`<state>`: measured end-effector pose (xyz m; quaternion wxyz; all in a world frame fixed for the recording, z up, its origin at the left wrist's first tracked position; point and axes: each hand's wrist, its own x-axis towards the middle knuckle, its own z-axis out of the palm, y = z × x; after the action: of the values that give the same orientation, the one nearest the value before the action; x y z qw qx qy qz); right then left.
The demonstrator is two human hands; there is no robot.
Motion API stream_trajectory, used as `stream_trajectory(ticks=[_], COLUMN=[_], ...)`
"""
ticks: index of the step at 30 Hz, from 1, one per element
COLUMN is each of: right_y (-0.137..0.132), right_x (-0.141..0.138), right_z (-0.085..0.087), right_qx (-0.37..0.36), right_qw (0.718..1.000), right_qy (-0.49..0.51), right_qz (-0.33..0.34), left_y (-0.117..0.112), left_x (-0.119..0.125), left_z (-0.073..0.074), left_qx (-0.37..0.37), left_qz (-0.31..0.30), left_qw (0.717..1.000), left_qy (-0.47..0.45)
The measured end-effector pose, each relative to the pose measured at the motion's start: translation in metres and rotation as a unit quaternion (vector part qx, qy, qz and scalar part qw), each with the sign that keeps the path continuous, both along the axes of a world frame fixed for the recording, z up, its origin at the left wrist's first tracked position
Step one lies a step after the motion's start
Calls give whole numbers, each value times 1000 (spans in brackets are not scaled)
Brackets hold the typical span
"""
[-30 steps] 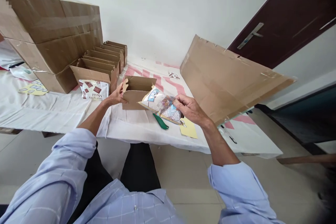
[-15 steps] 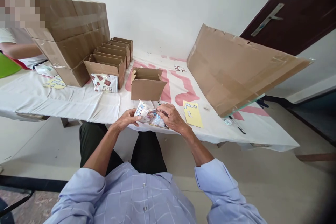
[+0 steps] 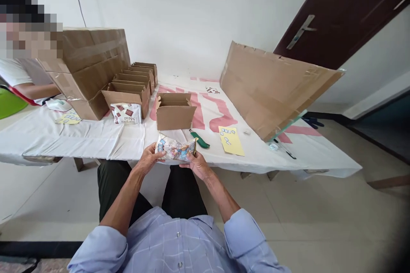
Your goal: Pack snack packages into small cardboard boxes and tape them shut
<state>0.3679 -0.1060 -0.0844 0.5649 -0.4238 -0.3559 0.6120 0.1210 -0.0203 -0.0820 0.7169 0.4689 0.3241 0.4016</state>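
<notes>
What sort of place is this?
Probably a makeshift indoor packing workroom: a row of open cardboard boxes, a table draped in white cloth, and a printed pouch being handled there.

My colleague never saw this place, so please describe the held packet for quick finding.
Find the white-clothed table, then the lone small box. Nearer the wearer, the hands, left and right, hold the packet by its ends. Blue parts in its picture set it apart from the white packet with brown squares, left of the box.
</notes>
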Motion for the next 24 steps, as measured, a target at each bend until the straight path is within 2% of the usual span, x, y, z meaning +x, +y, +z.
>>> stream_trajectory(ticks=[2, 4, 6, 9, 11, 14, 19, 22, 24], right_y=[-3, -6, -10, -12, -10, -6, -7, -10, -11], right_x=[0, 4, 10, 21, 28, 39, 53, 55, 53], right_z=[-7, -11, -13, -12, -9, -5, -3, -3, -1], right_qx=[-3, -4, -7, -13, -14, -15, -21, -4, 12], right_qw=[999, 998, 996, 991, 986, 980, 978, 979, 980], right_qy=[27, 39, 45, 53, 57, 51, 33, 34, 43], right_qz=[-26, -56, -78, -122, -157, -191, -207, -203, -194], left_y=[17, 45, 78, 120, 136, 144, 148, 140, 125], left_x=[-1, -3, -3, 7, 18, 37, 62, 66, 63], left_z=[1, 4, 10, 19, 22, 24, 24, 23, 22], left_qx=[32, 86, 126, 139, 153, 175, 171, 153, 141], left_qz=[24, 101, 166, 158, 130, 102, 66, 79, 85], left_qw=[999, 987, 964, 953, 957, 960, 966, 969, 971], left_qy=[30, 86, 166, 218, 209, 196, 180, 178, 174])
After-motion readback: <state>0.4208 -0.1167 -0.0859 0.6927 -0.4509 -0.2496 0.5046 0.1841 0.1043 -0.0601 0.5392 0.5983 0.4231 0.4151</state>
